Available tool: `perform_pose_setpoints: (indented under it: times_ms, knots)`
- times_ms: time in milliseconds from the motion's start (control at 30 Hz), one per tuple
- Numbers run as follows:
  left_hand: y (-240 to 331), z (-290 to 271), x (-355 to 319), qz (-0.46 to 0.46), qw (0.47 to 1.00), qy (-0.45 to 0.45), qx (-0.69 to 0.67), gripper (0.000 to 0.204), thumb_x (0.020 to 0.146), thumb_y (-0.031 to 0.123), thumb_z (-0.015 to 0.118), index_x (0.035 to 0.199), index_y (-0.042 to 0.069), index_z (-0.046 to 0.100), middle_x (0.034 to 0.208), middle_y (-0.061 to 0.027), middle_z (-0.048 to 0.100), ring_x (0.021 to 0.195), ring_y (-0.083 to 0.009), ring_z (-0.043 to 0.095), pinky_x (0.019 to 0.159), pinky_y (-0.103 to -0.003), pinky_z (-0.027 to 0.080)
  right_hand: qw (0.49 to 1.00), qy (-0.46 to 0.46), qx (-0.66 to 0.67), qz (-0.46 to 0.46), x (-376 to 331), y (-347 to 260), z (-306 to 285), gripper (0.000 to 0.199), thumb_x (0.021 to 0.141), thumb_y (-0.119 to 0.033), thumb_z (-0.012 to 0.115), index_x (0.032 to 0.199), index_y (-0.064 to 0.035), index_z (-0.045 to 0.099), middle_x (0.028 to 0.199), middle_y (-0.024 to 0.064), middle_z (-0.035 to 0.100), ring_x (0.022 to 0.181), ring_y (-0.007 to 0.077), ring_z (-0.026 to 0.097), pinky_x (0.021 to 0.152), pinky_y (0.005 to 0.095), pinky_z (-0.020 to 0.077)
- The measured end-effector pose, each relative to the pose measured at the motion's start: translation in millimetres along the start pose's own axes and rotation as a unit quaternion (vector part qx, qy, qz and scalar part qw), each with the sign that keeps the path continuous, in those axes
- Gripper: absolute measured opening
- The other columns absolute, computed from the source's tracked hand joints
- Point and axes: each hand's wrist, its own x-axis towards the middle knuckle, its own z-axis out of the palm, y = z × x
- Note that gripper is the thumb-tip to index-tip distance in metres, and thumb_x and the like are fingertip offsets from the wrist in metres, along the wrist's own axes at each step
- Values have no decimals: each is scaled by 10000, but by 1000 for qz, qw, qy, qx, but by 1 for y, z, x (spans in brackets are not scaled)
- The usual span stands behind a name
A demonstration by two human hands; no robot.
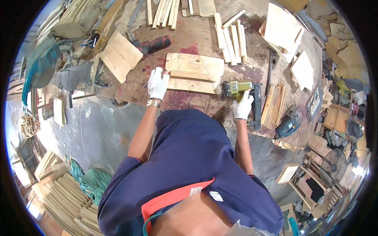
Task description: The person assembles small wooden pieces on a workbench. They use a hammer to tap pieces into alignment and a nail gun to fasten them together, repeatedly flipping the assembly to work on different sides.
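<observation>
My left hand (pixel 156 84), in a white glove, grips the left end of a pale wooden board (pixel 195 63) with rounded corners. A narrow wooden strip (pixel 191 75) lies across the board, and a lighter wood face (pixel 193 85) shows along its near side. In my gloved right hand (pixel 243 105) is a nail gun (pixel 237 87) with an olive-green body and a long black magazine. The fingers wrap round its handle, and its nose sits just off the board's right end.
A red and black cordless drill (pixel 155 45) and a shaped board (pixel 121 56) lie at the left of the worktable. Beyond them stands a teal circular saw (pixel 43 70). Loose wooden strips (pixel 231 39) lie behind the work; a blue-black power tool (pixel 288 124) rests at right.
</observation>
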Motion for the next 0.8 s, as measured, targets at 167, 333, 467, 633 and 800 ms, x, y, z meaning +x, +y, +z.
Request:
perform_pose_setpoints:
  times_ms: [167,333,467,633,800]
  knots:
    - [6,-7,-8,8,1000,-9,-16,237,929,291,649,1070,106,600,1006,-166,631,912,-395,634,751,-497,506,982,144,5,-122,42,-45,-21,507,784,-172,771,1249,-43,618,1219,271,568,1054,443,615,889,480,530]
    - [18,-13,14,64,993,99,-22,158,882,242,679,945,107,625,900,-131,631,874,-362,628,768,-477,486,958,94,109,-249,93,-114,-19,491,807,-156,764,1257,-24,621,1204,265,599,1088,437,610,901,476,528]
    - [8,-25,87,23,991,126,-24,150,894,252,670,898,104,652,842,-111,646,855,-342,636,784,-465,487,937,27,168,-305,86,-155,2,436,813,-135,750,1213,3,643,1103,249,665,994,417,650,862,462,540]
    - [-11,-26,201,-54,993,100,-33,272,900,332,628,898,64,677,932,-185,714,911,-396,674,796,-477,515,904,-169,195,-342,44,-163,20,393,825,-146,726,1187,-7,663,1004,242,686,912,406,674,803,456,545]
    - [-27,9,290,-78,995,52,41,339,883,335,625,1056,43,628,930,-258,709,903,-432,698,826,-527,542,868,-369,133,-305,16,-124,29,250,872,-218,686,1031,-27,715,841,228,693,811,427,679,720,469,539]
